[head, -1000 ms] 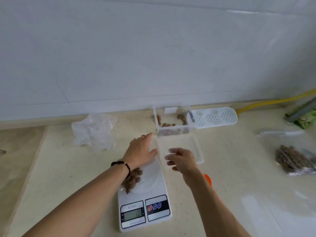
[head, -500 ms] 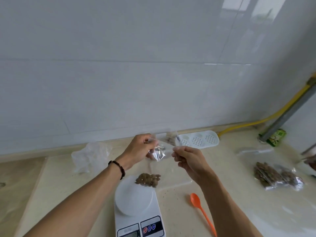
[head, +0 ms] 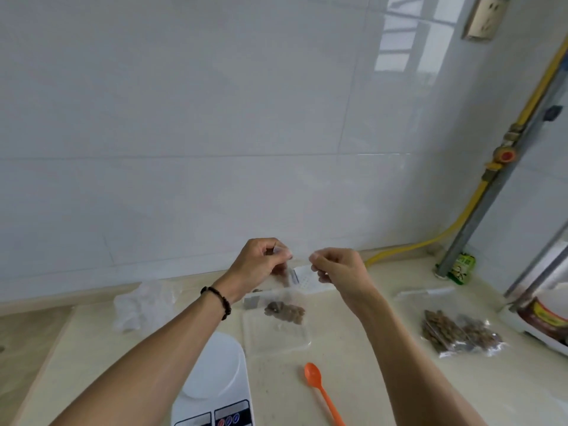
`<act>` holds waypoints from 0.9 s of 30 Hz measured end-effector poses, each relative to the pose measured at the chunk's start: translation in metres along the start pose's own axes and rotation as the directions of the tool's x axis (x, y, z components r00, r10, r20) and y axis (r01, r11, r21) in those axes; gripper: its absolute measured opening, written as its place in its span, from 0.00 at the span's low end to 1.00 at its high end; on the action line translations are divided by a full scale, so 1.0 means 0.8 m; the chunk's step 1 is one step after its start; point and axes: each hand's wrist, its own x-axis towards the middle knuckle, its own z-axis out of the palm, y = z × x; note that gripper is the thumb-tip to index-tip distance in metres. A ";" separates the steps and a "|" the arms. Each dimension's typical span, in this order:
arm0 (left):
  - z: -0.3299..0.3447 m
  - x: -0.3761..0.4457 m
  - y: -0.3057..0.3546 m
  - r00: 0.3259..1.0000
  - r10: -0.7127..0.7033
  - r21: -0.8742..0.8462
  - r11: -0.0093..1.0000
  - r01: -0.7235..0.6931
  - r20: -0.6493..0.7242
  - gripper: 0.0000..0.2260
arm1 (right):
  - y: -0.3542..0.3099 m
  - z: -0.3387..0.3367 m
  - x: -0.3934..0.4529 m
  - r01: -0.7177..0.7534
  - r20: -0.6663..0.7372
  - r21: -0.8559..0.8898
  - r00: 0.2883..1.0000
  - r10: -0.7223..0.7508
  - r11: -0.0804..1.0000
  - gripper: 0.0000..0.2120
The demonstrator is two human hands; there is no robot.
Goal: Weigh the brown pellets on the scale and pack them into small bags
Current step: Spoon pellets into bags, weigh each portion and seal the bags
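My left hand (head: 261, 262) and my right hand (head: 338, 269) are raised above the counter, each pinching a top corner of a small clear bag (head: 276, 330). The bag hangs between and below them. A clump of brown pellets (head: 284, 312) shows through the bag's plastic. The white scale (head: 215, 379) stands at the bottom centre under my left forearm, its round platform bare. An orange spoon (head: 322, 392) lies on the counter right of the scale.
Two filled pellet bags (head: 458, 333) lie at the right, with an empty clear bag (head: 424, 295) behind them. Crumpled plastic bags (head: 141, 302) sit at the left. A white perforated tray (head: 307, 279) is behind my hands. A white appliance (head: 544, 318) and a grey pipe (head: 479, 216) stand far right.
The pellets left the scale's platform and now hang in the clear bag. Both hands rose from the scale and pulled the bag's top corners apart. The view tilted up.
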 end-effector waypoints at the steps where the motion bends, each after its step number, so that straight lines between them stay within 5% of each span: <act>1: 0.010 -0.001 0.008 1.000 -0.004 -0.002 1.000 0.004 -0.004 0.06 | -0.002 -0.009 0.000 0.022 0.006 -0.070 1.000 -0.021 0.997 0.07; 4: 0.038 -0.003 0.025 1.000 -0.009 0.048 0.999 0.010 -0.011 0.06 | -0.009 -0.033 -0.002 0.080 0.039 -0.196 0.997 -0.073 0.977 0.08; 9: 0.080 -0.001 0.035 0.997 0.057 0.244 0.969 -0.041 -0.058 0.06 | -0.014 -0.070 -0.011 0.091 0.106 -0.123 0.991 -0.078 0.988 0.05; 15: 0.109 0.004 0.038 0.999 0.000 0.096 0.995 0.004 -0.041 0.06 | -0.009 -0.104 -0.009 0.106 0.069 -0.256 0.993 -0.091 0.961 0.04; 21: 0.121 0.022 0.032 0.992 0.078 0.162 0.985 -0.061 -0.098 0.06 | -0.006 -0.121 0.003 0.086 0.053 -0.110 0.995 -0.080 0.990 0.04; 27: 0.132 0.053 0.029 0.996 0.024 0.152 0.988 -0.038 0.090 0.06 | 0.008 -0.135 0.025 0.065 0.029 -0.171 0.998 -0.061 0.983 0.04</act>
